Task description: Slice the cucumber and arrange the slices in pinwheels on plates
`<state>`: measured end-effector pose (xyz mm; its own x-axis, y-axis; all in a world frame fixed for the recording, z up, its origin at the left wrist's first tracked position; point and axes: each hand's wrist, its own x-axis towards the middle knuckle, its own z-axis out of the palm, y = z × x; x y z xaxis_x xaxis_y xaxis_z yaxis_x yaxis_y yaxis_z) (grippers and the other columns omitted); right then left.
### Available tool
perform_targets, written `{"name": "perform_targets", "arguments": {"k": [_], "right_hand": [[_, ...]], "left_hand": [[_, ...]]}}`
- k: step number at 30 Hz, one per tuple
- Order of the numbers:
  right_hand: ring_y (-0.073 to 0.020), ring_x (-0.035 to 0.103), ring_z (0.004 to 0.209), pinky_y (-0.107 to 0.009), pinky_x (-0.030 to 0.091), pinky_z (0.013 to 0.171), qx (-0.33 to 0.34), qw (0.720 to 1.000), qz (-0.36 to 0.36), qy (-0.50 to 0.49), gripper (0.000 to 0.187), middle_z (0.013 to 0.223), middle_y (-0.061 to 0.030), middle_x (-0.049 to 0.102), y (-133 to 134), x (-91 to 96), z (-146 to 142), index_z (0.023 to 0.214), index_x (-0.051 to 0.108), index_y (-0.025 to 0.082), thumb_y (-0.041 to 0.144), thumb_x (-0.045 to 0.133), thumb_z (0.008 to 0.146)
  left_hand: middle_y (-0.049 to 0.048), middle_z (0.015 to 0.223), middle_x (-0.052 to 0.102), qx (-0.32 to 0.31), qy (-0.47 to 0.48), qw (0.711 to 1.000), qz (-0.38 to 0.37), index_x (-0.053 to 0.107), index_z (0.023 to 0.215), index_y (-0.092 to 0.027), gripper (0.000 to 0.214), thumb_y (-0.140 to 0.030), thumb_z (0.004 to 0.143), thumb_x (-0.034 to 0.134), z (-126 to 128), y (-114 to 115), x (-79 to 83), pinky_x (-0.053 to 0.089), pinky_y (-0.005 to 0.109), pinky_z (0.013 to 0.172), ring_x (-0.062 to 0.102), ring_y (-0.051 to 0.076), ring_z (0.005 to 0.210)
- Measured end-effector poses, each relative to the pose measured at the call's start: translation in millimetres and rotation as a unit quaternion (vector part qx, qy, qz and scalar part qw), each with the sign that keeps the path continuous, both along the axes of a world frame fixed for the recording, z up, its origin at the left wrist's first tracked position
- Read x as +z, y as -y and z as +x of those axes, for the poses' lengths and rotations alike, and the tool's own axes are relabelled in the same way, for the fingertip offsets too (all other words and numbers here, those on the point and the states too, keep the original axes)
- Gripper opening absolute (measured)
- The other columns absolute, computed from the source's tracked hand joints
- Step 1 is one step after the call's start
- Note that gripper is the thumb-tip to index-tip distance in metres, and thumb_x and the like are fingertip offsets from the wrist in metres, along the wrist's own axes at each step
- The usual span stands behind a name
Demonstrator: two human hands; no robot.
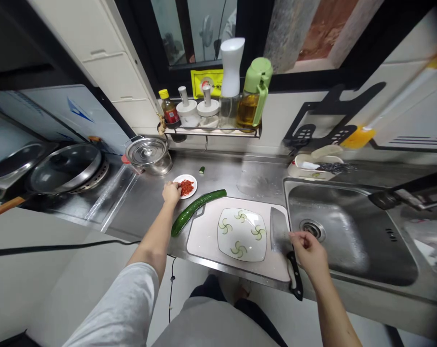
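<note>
My left hand (171, 192) reaches over the left rim of a small white plate (192, 193), its bent fingertips at the small red pieces (185, 186) on it. What they pinch, if anything, is hidden. Above the cleaver (279, 230), my right hand (308, 248) has thumb and fingers pressed together; I cannot make out anything between them. The cleaver lies on the right of a cutting board (206, 243), black handle past the front edge. A squarish plate (248, 235) on the board bears several pinwheels of thin green slices (239, 249). Beside it lies a long cucumber (197, 207).
A cucumber end (201, 170) lies behind the small plate. The lidded steel pot (149, 154) and a wok (64, 168) are on the left, the sink (352, 236) on the right. A rack (211, 131) holds seasonings and an oil bottle (252, 101).
</note>
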<state>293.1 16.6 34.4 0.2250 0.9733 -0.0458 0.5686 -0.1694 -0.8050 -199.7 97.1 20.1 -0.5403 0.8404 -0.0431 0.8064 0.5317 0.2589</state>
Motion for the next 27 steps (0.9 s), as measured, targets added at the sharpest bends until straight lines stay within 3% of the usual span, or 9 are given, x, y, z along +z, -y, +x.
{"name": "perform_targets", "arguments": {"k": [3,10,14,18,19,21,23,25,27], "right_hand": [[-0.0121,0.041,0.045,-0.026,0.035,0.048,-0.006,1.000,0.001,0.003,0.049,0.047,0.0036,0.045,3.0,4.7,-0.2,0.075,0.062,0.018,0.066,0.056,0.068],[-0.0119,0.041,0.044,-0.026,0.034,0.047,-0.012,1.000,-0.012,0.013,0.050,0.047,0.0034,0.046,6.1,13.0,-8.5,0.072,0.062,0.018,0.067,0.054,0.066],[-0.0117,0.041,0.045,-0.025,0.034,0.047,0.007,1.000,-0.009,0.003,0.046,0.048,0.0043,0.044,5.4,14.5,-13.7,0.073,0.062,0.018,0.063,0.054,0.069],[-0.0113,0.041,0.047,-0.024,0.034,0.048,0.020,1.000,0.000,-0.006,0.042,0.050,0.0051,0.043,1.9,18.7,-24.6,0.075,0.061,0.018,0.059,0.054,0.071],[-0.0112,0.041,0.047,-0.024,0.034,0.048,0.025,1.000,0.005,-0.012,0.040,0.051,0.0051,0.043,0.6,21.2,-30.6,0.075,0.061,0.019,0.058,0.055,0.072],[-0.0111,0.041,0.049,-0.024,0.035,0.049,0.040,0.998,0.021,-0.033,0.037,0.052,0.0049,0.043,-2.0,29.1,-48.3,0.076,0.061,0.019,0.056,0.056,0.073],[-0.0114,0.044,0.052,-0.024,0.037,0.051,0.073,0.995,0.034,-0.065,0.034,0.055,0.0033,0.048,-4.0,41.4,-73.4,0.076,0.061,0.019,0.053,0.057,0.076],[-0.0120,0.046,0.053,-0.024,0.038,0.052,0.119,0.987,0.038,-0.097,0.030,0.056,0.0025,0.051,-5.6,56.1,-102.0,0.077,0.061,0.019,0.049,0.056,0.079],[-0.0127,0.050,0.058,-0.025,0.041,0.056,0.149,0.981,0.069,-0.101,0.025,0.066,-0.0002,0.058,-7.4,69.7,-128.4,0.079,0.062,0.020,0.043,0.055,0.081]], "left_hand": [[0.0092,0.109,0.059,0.006,0.025,1.000,0.003,0.071,0.095,-0.025,0.020,-0.028,0.079,0.060,-0.5,-3.7,-2.2,0.043,0.035,0.089,0.051,0.026,0.110],[0.0131,0.106,0.063,0.088,0.136,0.984,0.075,0.070,0.076,-0.019,0.007,-0.025,0.074,0.065,0.5,-8.6,2.7,0.043,0.037,0.090,0.055,0.028,0.109],[0.0118,0.098,0.067,0.131,0.201,0.964,0.116,0.069,0.081,-0.018,0.014,-0.030,0.077,0.063,9.4,-5.8,10.7,0.046,0.034,0.082,0.061,0.025,0.099],[0.0060,0.082,0.068,0.153,0.308,0.926,0.153,0.065,0.098,-0.016,0.027,-0.036,0.082,0.060,37.4,3.6,24.4,0.048,0.024,0.062,0.063,0.014,0.072],[0.0041,0.078,0.067,0.148,0.357,0.908,0.163,0.064,0.100,-0.017,0.029,-0.039,0.082,0.060,48.2,8.4,29.5,0.045,0.020,0.055,0.061,0.011,0.065],[0.0012,0.076,0.064,0.137,0.596,0.764,0.204,0.063,0.101,-0.018,0.033,-0.039,0.075,0.069,74.3,21.7,41.7,0.037,0.015,0.045,0.056,0.007,0.057],[-0.0026,0.073,0.060,0.119,0.734,0.638,0.202,0.061,0.096,-0.020,0.036,-0.035,0.067,0.077,104.4,38.3,55.0,0.031,0.012,0.042,0.051,0.003,0.053],[-0.0042,0.074,0.058,0.101,0.798,0.567,0.179,0.061,0.093,-0.020,0.037,-0.031,0.064,0.081,135.3,55.7,67.2,0.032,0.012,0.042,0.051,0.002,0.054],[-0.0045,0.076,0.057,0.087,0.832,0.527,0.151,0.060,0.092,-0.019,0.036,-0.029,0.064,0.081,163.3,70.9,76.2,0.033,0.012,0.043,0.051,0.002,0.056]]}}
